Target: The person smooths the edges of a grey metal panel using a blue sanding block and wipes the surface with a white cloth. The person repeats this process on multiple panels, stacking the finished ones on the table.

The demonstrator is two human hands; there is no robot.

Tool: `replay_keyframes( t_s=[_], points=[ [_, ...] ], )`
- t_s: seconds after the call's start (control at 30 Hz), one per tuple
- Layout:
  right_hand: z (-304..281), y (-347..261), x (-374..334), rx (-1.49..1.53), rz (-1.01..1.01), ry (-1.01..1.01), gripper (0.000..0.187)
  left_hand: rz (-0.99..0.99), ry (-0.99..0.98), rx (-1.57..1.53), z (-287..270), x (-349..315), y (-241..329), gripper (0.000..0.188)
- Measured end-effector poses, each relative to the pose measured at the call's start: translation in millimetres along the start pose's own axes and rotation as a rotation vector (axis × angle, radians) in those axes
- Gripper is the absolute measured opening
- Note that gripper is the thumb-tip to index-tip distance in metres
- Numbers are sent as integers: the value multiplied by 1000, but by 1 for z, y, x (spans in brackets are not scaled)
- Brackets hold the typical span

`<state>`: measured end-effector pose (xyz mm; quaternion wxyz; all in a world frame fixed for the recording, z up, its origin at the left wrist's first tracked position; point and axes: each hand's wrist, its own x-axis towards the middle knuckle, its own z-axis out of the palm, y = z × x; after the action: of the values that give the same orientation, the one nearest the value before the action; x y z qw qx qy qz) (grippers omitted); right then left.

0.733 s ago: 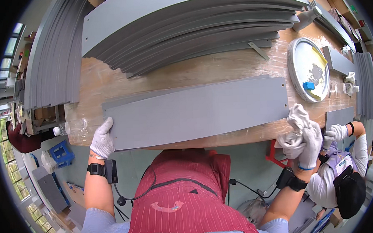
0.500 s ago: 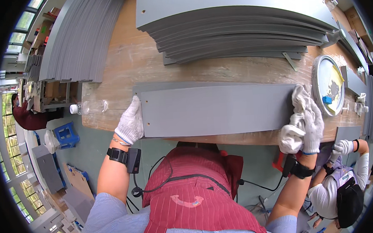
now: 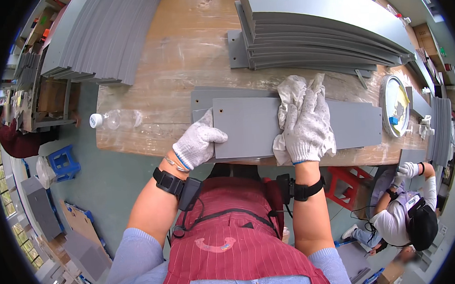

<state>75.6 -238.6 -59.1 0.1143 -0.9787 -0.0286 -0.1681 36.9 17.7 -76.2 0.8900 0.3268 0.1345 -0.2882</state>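
A long grey panel (image 3: 247,125) with small holes near its ends lies at the table's near edge, on top of other grey panels (image 3: 235,92) whose edges show behind and under it. My left hand (image 3: 198,143), in a white knit glove, grips the panel's left end with the thumb on top; its other fingers are partly hidden. My gloved right hand (image 3: 309,125) presses a crumpled white cloth (image 3: 291,95) onto the panel right of its middle. The fingers of that hand lie stretched over the cloth and point away from me.
Tall stacks of grey panels stand at the back right (image 3: 323,13) and back left (image 3: 103,35) of the wooden table (image 3: 182,62). A clear bottle (image 3: 115,119) lies at the left, and a round lid (image 3: 394,107) at the right. A co-worker (image 3: 403,215) is at the lower right.
My right hand and the cloth have moved left along the panel, from its right end to right of the middle. My left hand stays at the left end. The whole view has shifted.
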Motion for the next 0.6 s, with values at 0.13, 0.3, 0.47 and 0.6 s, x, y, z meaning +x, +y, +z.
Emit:
replay_keyframes(
  t_s=[0.13, 0.3, 0.47, 0.6],
  points=[
    [4, -53, 10, 139, -59, -33, 69, -5, 12, -28, 0, -4, -1, 79],
    [20, -105, 12, 269, -127, -41, 39, -5, 2, -23, 3, -2, -3, 74],
    [28, -148, 20, 620, -145, -238, 33, -164, 49, -180, -21, 6, -10, 62],
    [25, -155, 24, 1220, 163, -353, 30, 226, -37, 785, -54, 10, -28, 37]
  ],
)
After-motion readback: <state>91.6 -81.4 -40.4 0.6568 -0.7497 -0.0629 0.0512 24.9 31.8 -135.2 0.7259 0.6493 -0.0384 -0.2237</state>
